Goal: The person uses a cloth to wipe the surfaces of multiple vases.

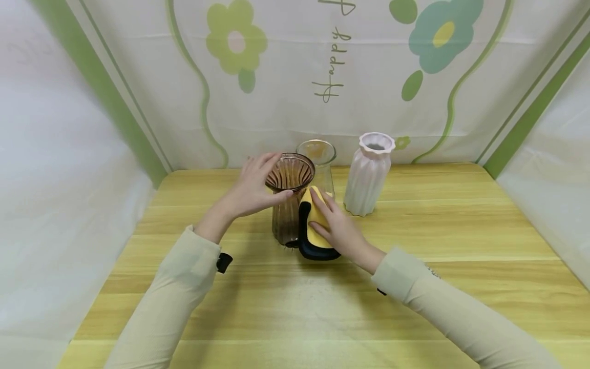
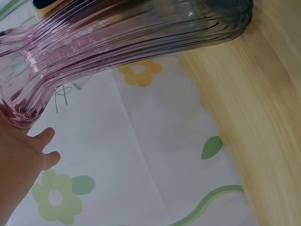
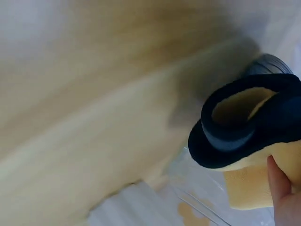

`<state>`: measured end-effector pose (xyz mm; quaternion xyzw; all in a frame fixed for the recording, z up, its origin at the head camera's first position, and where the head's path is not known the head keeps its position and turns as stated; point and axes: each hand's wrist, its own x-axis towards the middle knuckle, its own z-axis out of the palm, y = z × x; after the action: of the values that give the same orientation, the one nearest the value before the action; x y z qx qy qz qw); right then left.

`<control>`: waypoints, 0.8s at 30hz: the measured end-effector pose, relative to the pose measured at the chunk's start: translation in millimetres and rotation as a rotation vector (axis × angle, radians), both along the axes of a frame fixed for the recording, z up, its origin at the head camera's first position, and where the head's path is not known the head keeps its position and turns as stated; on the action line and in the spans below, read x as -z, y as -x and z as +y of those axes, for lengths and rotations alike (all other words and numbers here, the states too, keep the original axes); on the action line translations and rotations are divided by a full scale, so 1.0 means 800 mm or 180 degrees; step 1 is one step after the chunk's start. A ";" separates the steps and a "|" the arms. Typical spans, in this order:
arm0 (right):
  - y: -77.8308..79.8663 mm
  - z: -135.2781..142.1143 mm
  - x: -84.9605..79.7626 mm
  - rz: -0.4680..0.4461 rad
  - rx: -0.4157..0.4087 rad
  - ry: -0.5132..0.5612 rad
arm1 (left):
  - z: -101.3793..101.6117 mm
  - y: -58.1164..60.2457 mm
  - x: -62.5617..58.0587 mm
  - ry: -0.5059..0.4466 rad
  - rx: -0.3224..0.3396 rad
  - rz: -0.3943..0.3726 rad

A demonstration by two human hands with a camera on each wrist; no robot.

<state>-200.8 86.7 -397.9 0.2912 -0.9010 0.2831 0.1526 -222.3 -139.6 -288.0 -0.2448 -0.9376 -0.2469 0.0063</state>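
A ribbed brown-pink glass vase with a flared rim stands upright near the middle of the table. My left hand holds it by the rim, thumb along the front and fingers round the far left side. In the left wrist view the vase runs across the top, its rim at the left hand. A yellow cloth with a thick black border lies against the vase's right side, gripped by my right hand. The right wrist view shows the cloth's black edge folded over in a loop.
Close behind the brown vase stands a clear glass vase, partly hidden by the cloth and right hand. A white fluted vase stands to the right. A white sheet with printed flowers hangs behind the wooden table.
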 end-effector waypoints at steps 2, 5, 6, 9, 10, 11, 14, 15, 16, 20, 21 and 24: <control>-0.001 0.003 0.008 -0.0098 0.0005 -0.0074 | 0.001 0.000 0.000 -0.0017 0.0007 0.0005; -0.002 0.008 0.020 -0.0190 -0.0006 -0.0168 | 0.001 -0.001 0.001 -0.0064 -0.0024 -0.0010; -0.002 0.009 0.023 -0.0213 -0.0013 -0.0193 | 0.002 -0.001 0.002 -0.0093 -0.0045 -0.0022; -0.002 0.011 0.028 -0.0228 -0.0032 -0.0228 | 0.003 -0.001 0.003 -0.0178 -0.0161 -0.0105; -0.002 0.012 0.028 -0.0225 -0.0033 -0.0225 | 0.003 0.000 0.004 -0.0187 -0.0211 -0.0123; -0.002 0.011 0.028 -0.0233 -0.0029 -0.0210 | 0.003 0.000 0.004 -0.0194 -0.0254 -0.0139; 0.000 0.010 0.023 -0.0244 -0.0020 -0.0139 | 0.005 0.001 0.004 -0.0143 -0.0346 -0.0139; 0.000 0.009 0.021 -0.0235 -0.0023 -0.0102 | 0.005 0.001 0.004 -0.0122 -0.0361 -0.0119; 0.001 0.008 0.018 -0.0210 -0.0033 -0.0056 | 0.005 0.001 0.004 -0.0094 -0.0367 -0.0105; 0.004 0.003 0.005 0.0043 -0.0082 0.0134 | 0.004 0.001 0.000 -0.0002 -0.0336 -0.0118; 0.004 0.002 0.001 0.0115 -0.0096 0.0185 | 0.003 0.001 -0.001 0.0012 -0.0325 -0.0138; 0.005 -0.001 -0.008 0.0268 -0.0115 0.0304 | 0.002 0.001 -0.004 0.0061 -0.0277 -0.0175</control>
<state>-205.2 85.7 -391.3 0.3114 -0.8738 0.3160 0.1989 -223.2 -138.4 -284.8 -0.1970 -0.9495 -0.2440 -0.0111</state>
